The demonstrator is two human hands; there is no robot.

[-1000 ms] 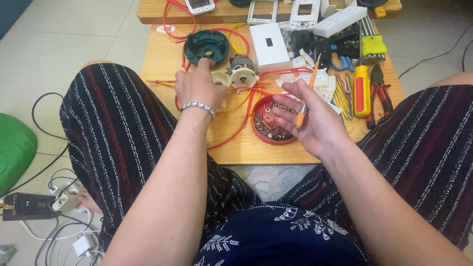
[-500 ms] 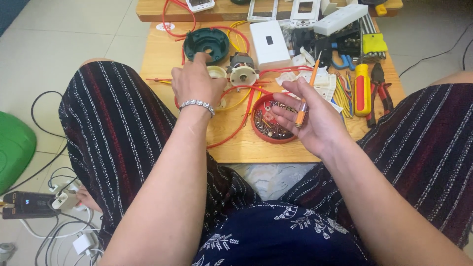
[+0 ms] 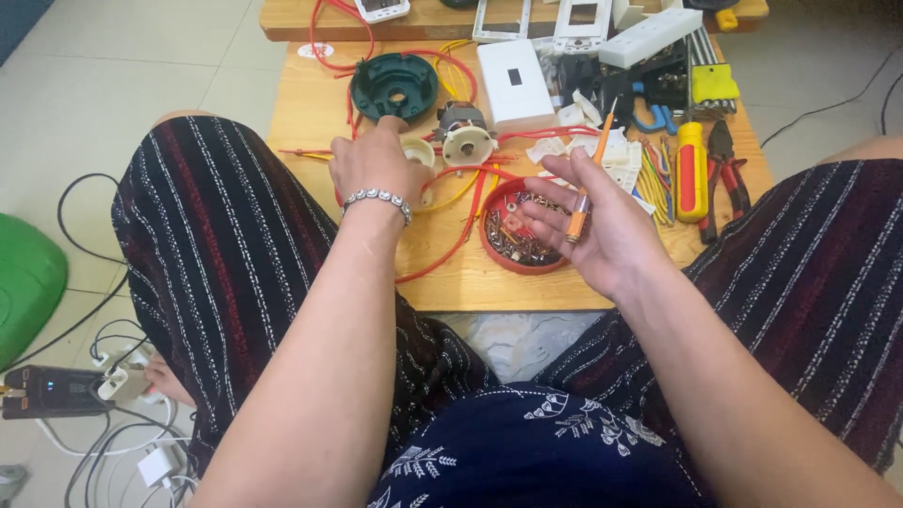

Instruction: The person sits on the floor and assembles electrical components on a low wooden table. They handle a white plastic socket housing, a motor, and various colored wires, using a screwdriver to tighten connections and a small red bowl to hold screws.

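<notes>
Left hand [image 3: 376,169], beaded bracelet at wrist: knuckles up, fingers curled down over a small cream round part [image 3: 418,150] on the low wooden table [image 3: 451,273]; grip hidden beneath the hand, cannot tell. Right hand [image 3: 593,226]: palm up, loosely open, slim orange-handled screwdriver [image 3: 581,207] pinched upright between fingers. Round red tray of screws [image 3: 513,246]: partly covered by right fingers. Dark green round housing [image 3: 395,87]: beyond left hand.

A small round white sticker with red print [image 3: 317,50] sits on the near board's far left corner. At the top edge, on the far board, lies a white handheld device with a pale grey screen [image 3: 382,7], cut off by the frame. Right of centre, a yellow carded package [image 3: 715,83] rests among the tools.
</notes>
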